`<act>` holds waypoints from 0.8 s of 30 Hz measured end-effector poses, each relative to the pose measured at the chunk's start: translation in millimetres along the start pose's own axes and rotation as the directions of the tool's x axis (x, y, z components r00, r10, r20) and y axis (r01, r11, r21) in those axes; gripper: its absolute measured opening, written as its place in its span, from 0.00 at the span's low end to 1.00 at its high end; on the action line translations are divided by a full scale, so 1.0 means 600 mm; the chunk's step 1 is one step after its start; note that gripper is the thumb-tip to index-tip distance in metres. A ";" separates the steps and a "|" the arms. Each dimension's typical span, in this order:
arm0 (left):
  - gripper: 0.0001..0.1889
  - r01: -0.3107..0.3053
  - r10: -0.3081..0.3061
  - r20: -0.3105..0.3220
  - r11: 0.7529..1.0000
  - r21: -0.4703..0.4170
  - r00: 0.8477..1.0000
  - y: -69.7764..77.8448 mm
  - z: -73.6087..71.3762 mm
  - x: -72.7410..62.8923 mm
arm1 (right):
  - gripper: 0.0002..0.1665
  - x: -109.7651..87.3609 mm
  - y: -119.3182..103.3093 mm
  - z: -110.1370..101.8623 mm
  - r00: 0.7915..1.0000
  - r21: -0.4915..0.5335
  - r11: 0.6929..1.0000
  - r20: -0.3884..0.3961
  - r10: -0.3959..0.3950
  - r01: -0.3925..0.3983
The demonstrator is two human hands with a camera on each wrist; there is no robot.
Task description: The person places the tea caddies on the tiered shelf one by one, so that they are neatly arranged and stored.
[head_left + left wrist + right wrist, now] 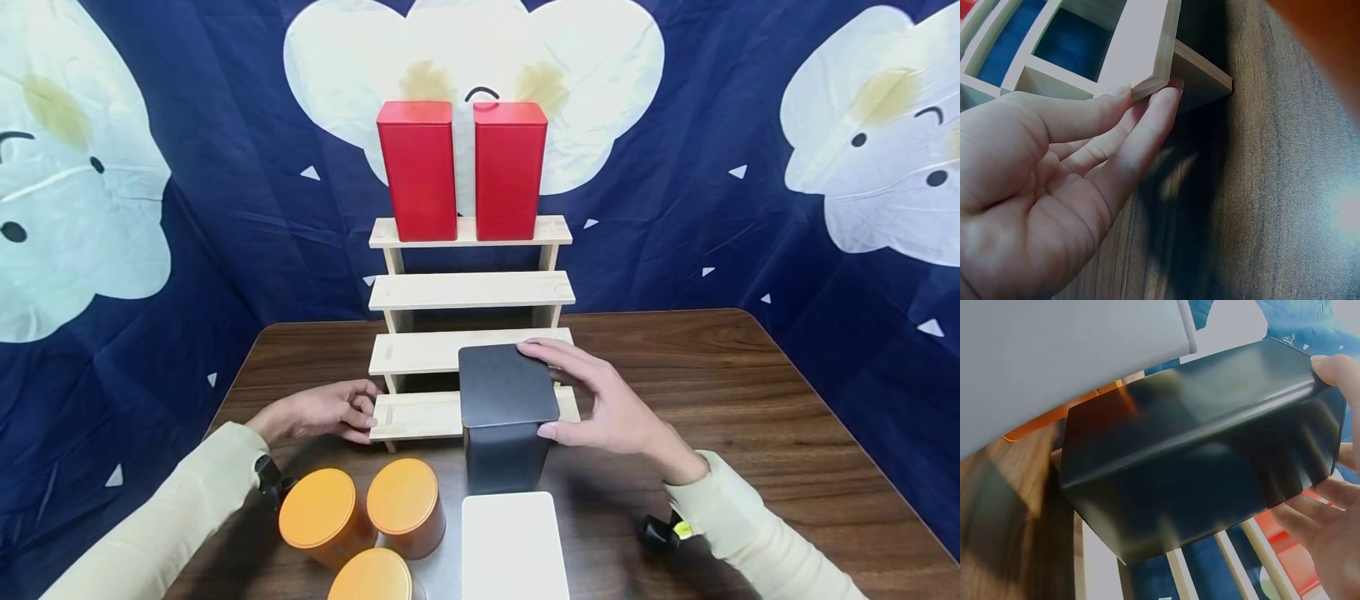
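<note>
A black lidded box (508,387) stands upright in front of the lower steps of a pale wooden stepped rack (420,354). My right hand (607,404) grips the box by its top, thumb on the near side and fingers over the far edge. The right wrist view shows the same black box (1204,456) between thumb and fingers; whether its base touches the table cannot be told. At the rack's left, my left hand (322,412) pinches the end of the lowest step (1141,50), thumb above and fingers beneath.
Two red boxes (418,171) stand on the rack's top step. Three orange round tins (405,500) cluster at the front left of the brown wooden table (690,367). A white box (513,550) stands just nearer than the black one. Blue cloth (637,275) hangs behind.
</note>
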State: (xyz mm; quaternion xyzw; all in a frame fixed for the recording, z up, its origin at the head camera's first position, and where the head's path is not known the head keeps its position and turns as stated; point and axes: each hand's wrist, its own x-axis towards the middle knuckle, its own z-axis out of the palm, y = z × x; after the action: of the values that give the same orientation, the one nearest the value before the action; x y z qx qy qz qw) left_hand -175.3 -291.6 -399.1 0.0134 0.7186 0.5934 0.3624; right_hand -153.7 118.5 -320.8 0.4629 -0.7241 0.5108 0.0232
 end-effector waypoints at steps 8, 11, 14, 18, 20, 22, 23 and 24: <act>0.28 0.007 -0.007 0.000 1.000 0.004 1.000 0.001 0.000 -0.001 | 0.46 0.014 -0.003 -0.005 0.999 0.040 0.999 -0.018 -0.033 0.034; 0.28 0.007 -0.007 -0.003 1.000 0.005 1.000 0.001 0.000 -0.001 | 0.46 0.022 -0.006 -0.008 0.999 0.064 0.997 -0.024 -0.045 0.047; 0.28 0.005 -0.005 -0.002 1.000 0.007 1.000 0.001 -0.001 -0.002 | 0.46 0.030 -0.011 -0.011 0.999 0.062 0.997 -0.029 -0.040 0.042; 0.28 0.000 0.000 0.003 1.000 0.008 1.000 0.000 -0.002 -0.001 | 0.46 0.040 -0.016 -0.015 1.000 0.073 0.997 -0.027 -0.013 0.015; 0.28 -0.003 0.003 0.007 1.000 0.008 1.000 -0.001 -0.002 -0.001 | 0.45 0.046 -0.017 -0.017 1.000 0.086 0.996 -0.027 -0.006 0.009; 0.28 -0.007 0.007 0.008 1.000 0.009 1.000 -0.001 -0.002 -0.001 | 0.45 0.051 -0.018 -0.018 0.999 0.086 0.996 -0.035 -0.008 0.011; 0.28 -0.010 0.009 0.009 1.000 0.009 1.000 -0.001 -0.002 -0.001 | 0.45 0.054 -0.018 -0.019 0.999 0.085 0.996 -0.041 -0.011 0.014; 0.28 -0.011 0.011 0.009 1.000 0.007 1.000 -0.002 -0.002 -0.001 | 0.45 0.057 -0.017 -0.019 0.999 0.082 0.996 -0.046 -0.015 0.019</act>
State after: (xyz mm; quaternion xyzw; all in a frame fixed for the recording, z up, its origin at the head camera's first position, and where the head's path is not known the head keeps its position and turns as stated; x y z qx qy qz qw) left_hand -175.2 -293.2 -399.6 0.0214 0.7189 0.5929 0.3622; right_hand -171.3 104.5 -290.3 0.4578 -0.6978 0.5503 0.0250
